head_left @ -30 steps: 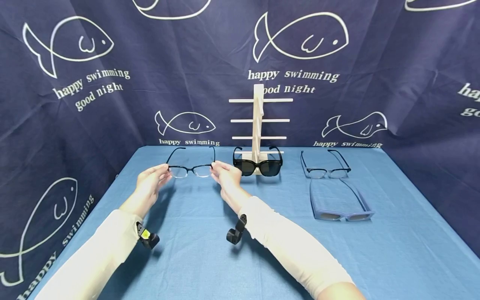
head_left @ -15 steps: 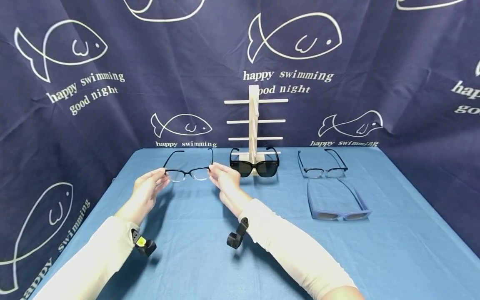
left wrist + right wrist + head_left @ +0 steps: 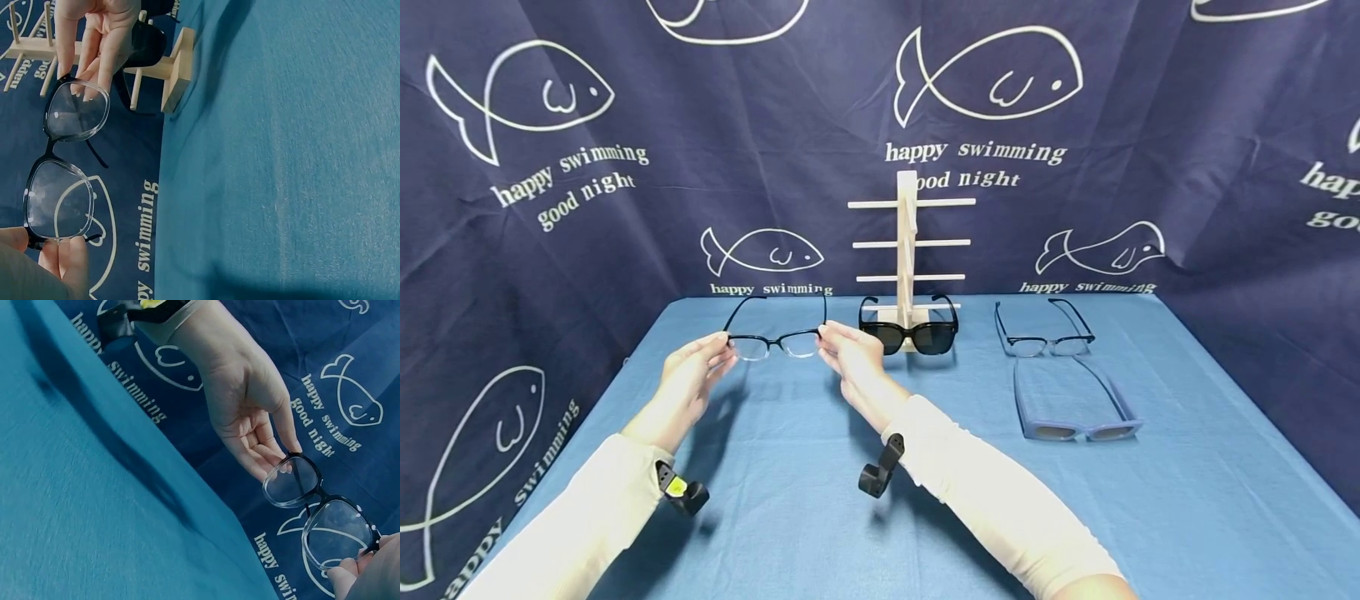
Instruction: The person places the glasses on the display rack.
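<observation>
Left of the wooden stand (image 3: 904,267): clear-lens glasses (image 3: 773,342) that want a soft touch

Just left of that stand, up off the bench (image 3: 790,517), they're held with the lenses toward the person and both temples unfolded, pointing away. My take: pretty light, a fairly stiff front, and skinny temples that would flex if you leaned on them. Weak spots are probably the hinges and the thin bridge. The lenses look smooth, so I'd guess slippery and easy to smudge. I'd grab them by the outer corners of the front, right by the hinges, and keep fingertips off the lenses.

That's pretty much the hold going on, tbh. The left hand (image 3: 688,377) pinches the corner farther from the stand, finger and thumb drawn together on the frame. The right hand (image 3: 859,360) has the same sort of pinch on the corner nearer the stand, with more fingers reaching behind that lens (you can see them through it in the left wrist view). Neither is a full fist. Can't tell how hard they squeeze.

Watch the neighbours: dark sunglasses (image 3: 931,337) sit at the stand's foot, close by the right hand. Well right of the stand are dark-rimmed glasses (image 3: 1070,343) and blue sunglasses (image 3: 1080,432).
</observation>
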Demonstrator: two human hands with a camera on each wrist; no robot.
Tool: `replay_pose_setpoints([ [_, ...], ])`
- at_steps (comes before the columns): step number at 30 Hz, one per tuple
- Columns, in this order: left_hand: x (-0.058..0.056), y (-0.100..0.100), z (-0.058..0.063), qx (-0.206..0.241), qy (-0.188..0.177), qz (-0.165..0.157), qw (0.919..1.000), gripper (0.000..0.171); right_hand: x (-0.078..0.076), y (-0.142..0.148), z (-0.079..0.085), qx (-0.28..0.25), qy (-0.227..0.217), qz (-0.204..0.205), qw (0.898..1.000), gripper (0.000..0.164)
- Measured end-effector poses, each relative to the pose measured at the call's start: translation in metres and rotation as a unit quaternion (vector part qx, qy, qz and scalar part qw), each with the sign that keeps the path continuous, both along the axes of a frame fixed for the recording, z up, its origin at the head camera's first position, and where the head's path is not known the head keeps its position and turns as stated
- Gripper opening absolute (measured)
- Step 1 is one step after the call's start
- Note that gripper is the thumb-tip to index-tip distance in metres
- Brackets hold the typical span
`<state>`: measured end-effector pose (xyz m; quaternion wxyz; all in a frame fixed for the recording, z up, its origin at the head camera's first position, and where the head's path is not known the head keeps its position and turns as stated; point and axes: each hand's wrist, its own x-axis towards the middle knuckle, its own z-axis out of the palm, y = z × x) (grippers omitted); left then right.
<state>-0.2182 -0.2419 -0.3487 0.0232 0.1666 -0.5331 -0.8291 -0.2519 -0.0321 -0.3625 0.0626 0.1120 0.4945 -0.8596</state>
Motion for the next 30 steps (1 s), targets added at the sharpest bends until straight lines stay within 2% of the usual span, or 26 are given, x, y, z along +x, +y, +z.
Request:
replay_pose_setpoints([
  [7,0.003,0.002,0.004,0.006,0.003,0.000,1.0000,0.028,0.005,0.007,0.006,-0.013,0.006,0.026,1.000,0.031],
  [14,0.007,0.005,0.006,0.008,0.006,-0.005,0.9999,0.028,0.003,0.015,0.008,-0.031,-0.012,0.047,0.998,0.035],
  [30,0.012,0.015,0.012,0.014,0.008,-0.029,0.9994,0.030,0.010,0.031,0.015,-0.060,-0.017,0.056,0.996,0.037],
])
